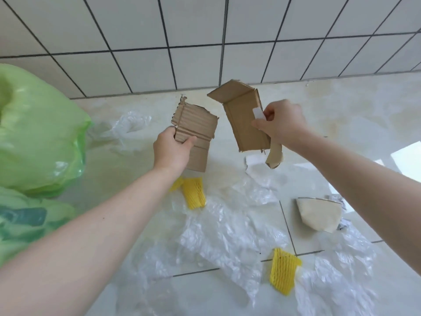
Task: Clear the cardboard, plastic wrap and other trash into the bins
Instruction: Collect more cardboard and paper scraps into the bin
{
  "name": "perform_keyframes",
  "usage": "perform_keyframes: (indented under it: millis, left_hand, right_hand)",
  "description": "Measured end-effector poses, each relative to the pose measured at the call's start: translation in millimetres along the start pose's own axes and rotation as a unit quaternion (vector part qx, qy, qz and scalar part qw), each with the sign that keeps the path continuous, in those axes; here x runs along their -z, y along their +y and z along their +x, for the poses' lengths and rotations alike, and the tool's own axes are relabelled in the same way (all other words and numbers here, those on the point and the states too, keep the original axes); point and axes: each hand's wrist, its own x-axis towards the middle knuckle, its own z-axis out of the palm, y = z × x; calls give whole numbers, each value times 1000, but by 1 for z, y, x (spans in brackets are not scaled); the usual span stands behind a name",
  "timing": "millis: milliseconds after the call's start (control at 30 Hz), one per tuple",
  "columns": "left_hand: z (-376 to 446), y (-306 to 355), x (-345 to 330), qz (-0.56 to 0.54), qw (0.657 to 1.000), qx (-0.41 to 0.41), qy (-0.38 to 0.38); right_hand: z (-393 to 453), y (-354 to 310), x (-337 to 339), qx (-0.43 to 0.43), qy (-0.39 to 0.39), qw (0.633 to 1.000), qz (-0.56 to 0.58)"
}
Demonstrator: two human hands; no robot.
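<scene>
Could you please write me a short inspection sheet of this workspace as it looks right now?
Surface: glossy tiled floor, littered.
Job's things: torn cardboard piece in left hand; folded cardboard piece in right hand; clear plastic wrap spread on the floor.
Clutter: two yellow foam nets, paper scrap.
Grippers: both hands' fingers grip cardboard, held above the floor.
Cables: nothing seen.
Surroundings: white tiled wall; green bin bags at left.

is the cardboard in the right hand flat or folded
Folded: the cardboard piece gripped by the right hand has its top flap bent over along a crease.
</scene>
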Motion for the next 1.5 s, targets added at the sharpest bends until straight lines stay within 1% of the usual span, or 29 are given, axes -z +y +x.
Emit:
perform_keyframes:
  millis: [167,267,400,500,600,667,733,833,967,1067,1133,1233,1300,1333,1400,1500]
  left_hand:
    - [-39,-16,58,-37,998,20,44]
    - [-64,-23,95,-39,997,12,70]
    - [-101,-22,145,-97,989,19,106]
    - [-130,-23,182,-142,983,21,114]
    - [-150,-27,218,-158,977,20,139]
    - [-158,-28,239,-174,972,16,157]
    - [-163,-29,257,-175,969,3,176]
    - [-165,-31,284,-163,965,-26,204]
    - [-165,-43,321,-153,949,-46,272]
    - [-172,-55,340,-124,940,-57,314]
    - [-178,-64,350,-81,937,-60,335]
    - [-182,-77,360,-13,938,-36,344]
    - [-185,-83,362,20,941,-15,336]
    - [-188,-83,361,46,944,-2,326]
    - [-195,-87,355,105,950,13,293]
    - [-202,-92,347,135,961,24,242]
  right_hand:
    - [-47,-45,-20,47,-48,997,34]
    - [-79,-73,-30,84,-77,992,47]
    - [-117,-112,-34,129,-94,984,78]
    - [-148,-144,-36,195,-103,973,71]
    - [-177,-174,-39,242,-109,960,90]
    - [-186,-193,-41,258,-116,954,97]
    - [-191,-212,-42,257,-128,951,114]
    - [-193,-240,-44,240,-169,940,175]
    - [-197,-273,-51,197,-225,919,258]
    - [-203,-294,-59,158,-294,892,304]
    - [-209,-306,-66,144,-332,872,330]
    - [-218,-321,-85,105,-390,835,373]
    - [-224,-325,-103,91,-430,823,360]
    - [-226,-324,-114,87,-437,830,336]
    - [-229,-323,-129,99,-425,859,268]
    - [-228,-320,-139,170,-371,896,173]
